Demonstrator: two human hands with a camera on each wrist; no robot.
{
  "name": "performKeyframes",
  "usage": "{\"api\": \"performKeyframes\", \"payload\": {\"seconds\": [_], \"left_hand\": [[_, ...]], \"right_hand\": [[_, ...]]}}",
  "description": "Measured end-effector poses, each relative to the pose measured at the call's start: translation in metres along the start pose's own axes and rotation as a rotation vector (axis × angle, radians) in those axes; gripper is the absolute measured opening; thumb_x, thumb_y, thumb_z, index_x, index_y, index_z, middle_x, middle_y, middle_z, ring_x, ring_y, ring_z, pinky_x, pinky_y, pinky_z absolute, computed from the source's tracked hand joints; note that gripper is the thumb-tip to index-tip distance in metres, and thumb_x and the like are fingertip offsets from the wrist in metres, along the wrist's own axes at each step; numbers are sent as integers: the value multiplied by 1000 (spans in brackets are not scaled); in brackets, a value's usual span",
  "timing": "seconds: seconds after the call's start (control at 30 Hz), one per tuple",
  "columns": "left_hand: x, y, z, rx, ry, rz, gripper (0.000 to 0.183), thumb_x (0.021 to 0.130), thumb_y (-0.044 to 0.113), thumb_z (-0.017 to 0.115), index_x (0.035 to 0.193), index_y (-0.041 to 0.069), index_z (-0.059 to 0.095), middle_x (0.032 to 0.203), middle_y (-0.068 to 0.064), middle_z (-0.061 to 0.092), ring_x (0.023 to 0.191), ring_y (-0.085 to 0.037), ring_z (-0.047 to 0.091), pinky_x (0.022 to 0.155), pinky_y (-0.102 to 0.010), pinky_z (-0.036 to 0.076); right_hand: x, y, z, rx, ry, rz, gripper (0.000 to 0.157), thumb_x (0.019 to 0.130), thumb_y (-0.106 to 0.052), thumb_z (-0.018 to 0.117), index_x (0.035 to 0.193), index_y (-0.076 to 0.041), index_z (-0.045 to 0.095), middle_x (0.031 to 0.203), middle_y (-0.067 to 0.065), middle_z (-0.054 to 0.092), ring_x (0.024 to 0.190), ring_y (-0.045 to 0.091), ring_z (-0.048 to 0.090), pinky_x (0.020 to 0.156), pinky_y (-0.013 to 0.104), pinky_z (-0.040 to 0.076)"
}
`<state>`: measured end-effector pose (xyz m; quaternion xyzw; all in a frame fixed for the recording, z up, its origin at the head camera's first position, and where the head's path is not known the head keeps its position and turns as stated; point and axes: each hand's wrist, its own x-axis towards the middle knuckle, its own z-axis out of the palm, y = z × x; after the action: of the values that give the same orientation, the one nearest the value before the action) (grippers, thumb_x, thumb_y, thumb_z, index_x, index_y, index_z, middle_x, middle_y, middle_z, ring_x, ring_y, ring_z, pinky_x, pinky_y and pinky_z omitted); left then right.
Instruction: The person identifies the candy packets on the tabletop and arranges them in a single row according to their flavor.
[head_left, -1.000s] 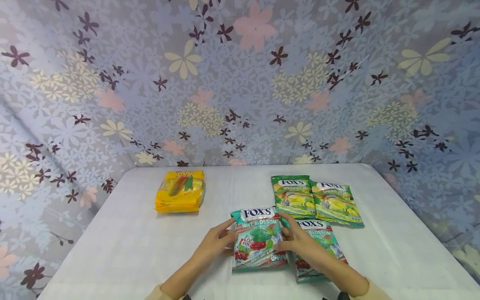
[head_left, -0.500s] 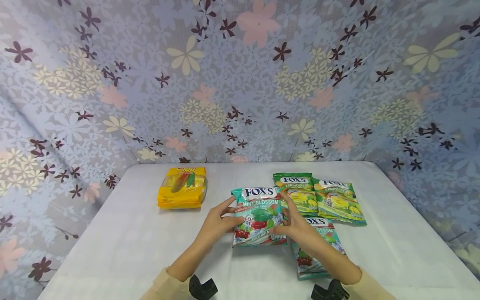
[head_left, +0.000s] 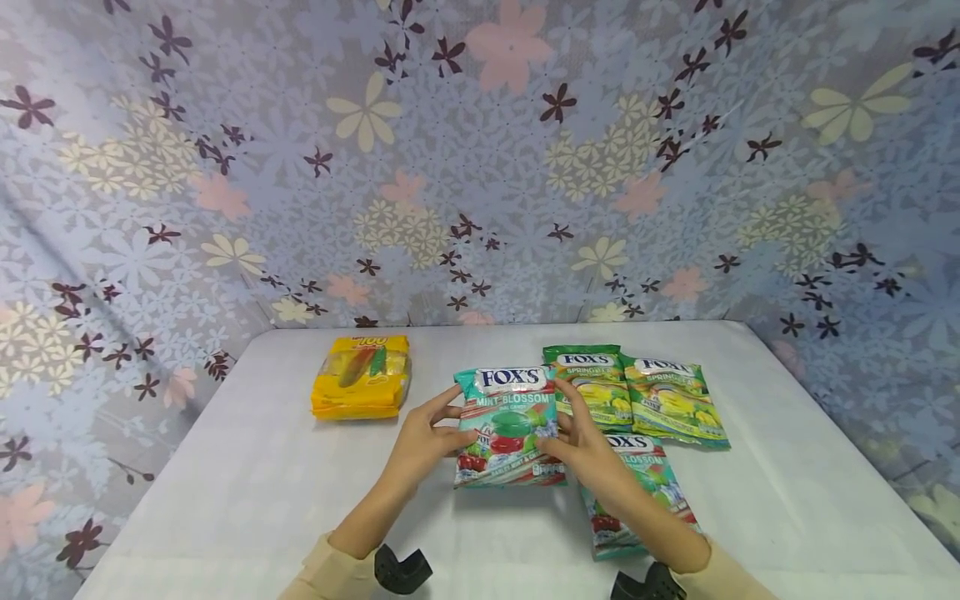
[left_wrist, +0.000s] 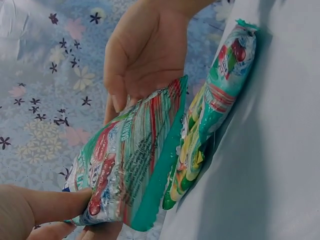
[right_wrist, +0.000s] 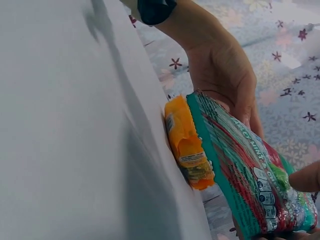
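Observation:
Both hands hold a teal and red bag of Fox's Mint Blossom candy (head_left: 512,427) from its two sides. My left hand (head_left: 426,442) grips the left edge, thumb on the front. On the opposite edge, my right hand (head_left: 588,443) pinches it with the thumb in front and fingers behind. Both wrist views show the bag (left_wrist: 135,155) tilted and raised off the white table (right_wrist: 75,150). A second Mint Blossom bag (head_left: 654,471) lies under the right forearm, which partly hides it.
Two green and yellow Fox's candy bags (head_left: 588,375) (head_left: 675,404) lie side by side at the back right. A yellow candy bag (head_left: 360,379) lies at the back left. Floral cloth (head_left: 480,167) stands behind the table.
Both hands have lifted the held Mint Blossom bag and carried it away from me, then slightly left. The other bags have stayed in place.

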<state>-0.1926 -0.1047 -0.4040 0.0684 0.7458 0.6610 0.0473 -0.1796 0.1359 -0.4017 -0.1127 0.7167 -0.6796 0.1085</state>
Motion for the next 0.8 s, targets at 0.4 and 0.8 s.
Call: {"api": "performKeyframes", "payload": {"seconds": [0.4, 0.8], "left_hand": [[-1, -2, 1, -42, 24, 14, 68, 83, 1, 72, 145, 4, 44, 119, -20, 59, 90, -28, 69, 73, -36, 58], [3, -9, 3, -54, 25, 32, 65, 84, -1, 71, 144, 5, 45, 117, -20, 59, 90, -26, 68, 74, -35, 58]], "right_hand": [[0, 4, 2, -25, 22, -37, 86, 94, 2, 55, 156, -25, 2, 155, 28, 11, 139, 43, 20, 107, 55, 32], [-2, 4, 2, -40, 41, -83, 86, 93, 2, 58, 156, -25, 7, 155, 27, 13, 138, 43, 22, 105, 53, 33]]}}
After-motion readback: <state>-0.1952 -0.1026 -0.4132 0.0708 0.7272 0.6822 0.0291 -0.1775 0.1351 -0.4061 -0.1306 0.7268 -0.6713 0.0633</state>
